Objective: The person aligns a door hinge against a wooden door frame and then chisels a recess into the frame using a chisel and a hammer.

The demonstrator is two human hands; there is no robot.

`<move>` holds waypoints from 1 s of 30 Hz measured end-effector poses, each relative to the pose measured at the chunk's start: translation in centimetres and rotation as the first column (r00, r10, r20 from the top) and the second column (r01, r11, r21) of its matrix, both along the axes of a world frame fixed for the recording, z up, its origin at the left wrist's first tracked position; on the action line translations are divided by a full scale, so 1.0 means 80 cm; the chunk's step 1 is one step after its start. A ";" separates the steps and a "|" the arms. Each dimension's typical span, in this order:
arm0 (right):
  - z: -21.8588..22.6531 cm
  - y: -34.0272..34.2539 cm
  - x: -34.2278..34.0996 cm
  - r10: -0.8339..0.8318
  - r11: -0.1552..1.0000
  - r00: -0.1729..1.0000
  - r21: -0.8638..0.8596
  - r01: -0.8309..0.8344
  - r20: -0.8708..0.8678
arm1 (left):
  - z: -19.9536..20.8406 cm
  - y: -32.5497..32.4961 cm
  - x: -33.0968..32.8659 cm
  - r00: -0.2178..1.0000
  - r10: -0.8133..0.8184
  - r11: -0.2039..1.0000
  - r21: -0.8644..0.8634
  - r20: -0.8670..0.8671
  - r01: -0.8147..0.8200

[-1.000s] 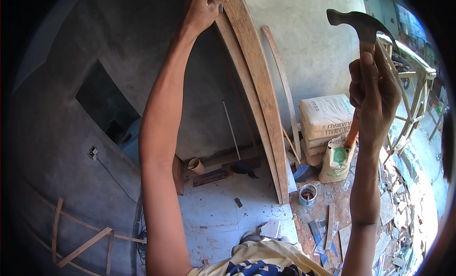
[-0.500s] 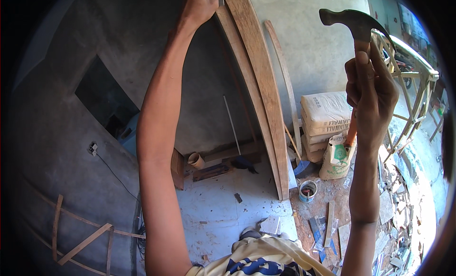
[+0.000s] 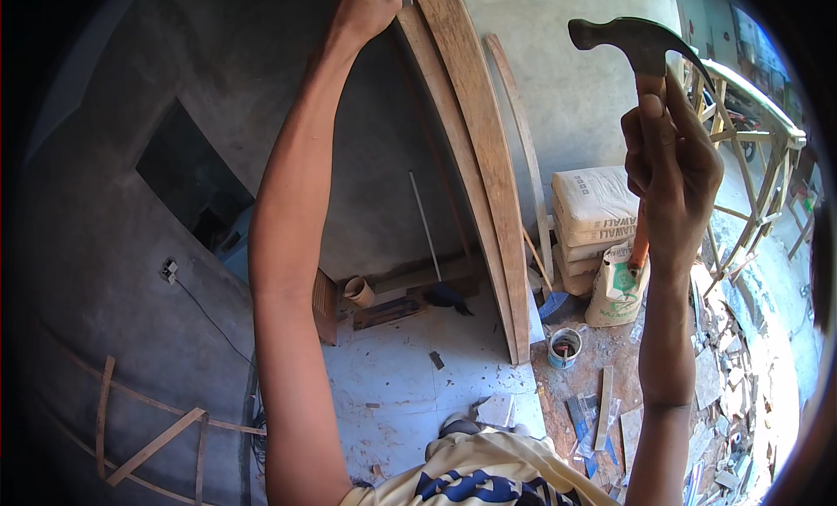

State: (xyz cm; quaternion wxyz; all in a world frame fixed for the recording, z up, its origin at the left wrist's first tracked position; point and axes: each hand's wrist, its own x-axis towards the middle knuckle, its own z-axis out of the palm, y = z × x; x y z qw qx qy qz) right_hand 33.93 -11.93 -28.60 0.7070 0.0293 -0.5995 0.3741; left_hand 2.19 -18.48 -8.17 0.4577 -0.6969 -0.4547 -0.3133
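Note:
My right hand (image 3: 676,166) is raised and closed around a claw hammer (image 3: 641,44). The thumb lies along the handle just under the dark metal head, and the orange lower end of the handle shows below the fist. The hammer's striking face points left, toward a tall wooden door frame (image 3: 475,114). High up, my left hand (image 3: 370,5) is beside the top of that frame, with its fingers curled. The picture's upper edge cuts those fingers off, so what they pinch cannot be made out.
Stacked cement sacks (image 3: 593,205) and an opened sack (image 3: 617,288) stand right of the frame, near a paint bucket (image 3: 565,349). Broken tile pieces (image 3: 711,375) litter the ground at right. A wooden trestle (image 3: 767,149) stands beyond. A loose plank (image 3: 523,131) leans on the wall.
My right hand and the hammer have shifted a little left, closer to the frame. My left hand stays nearly where it was at the frame's top.

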 end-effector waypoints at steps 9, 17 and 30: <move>0.025 -0.008 -0.017 -0.034 0.999 0.999 0.036 0.033 0.037 | 0.009 0.007 -0.002 0.987 -0.141 0.990 0.010 -0.073 0.142; 0.095 -0.043 -0.016 -0.115 0.989 0.992 0.095 0.111 0.043 | -0.008 0.009 -0.005 0.997 -0.070 0.993 0.091 -0.029 0.072; 0.180 -0.030 -0.074 -0.273 0.861 0.955 0.415 0.295 -0.113 | -0.009 0.019 -0.021 0.996 -0.076 0.997 -0.001 0.049 0.076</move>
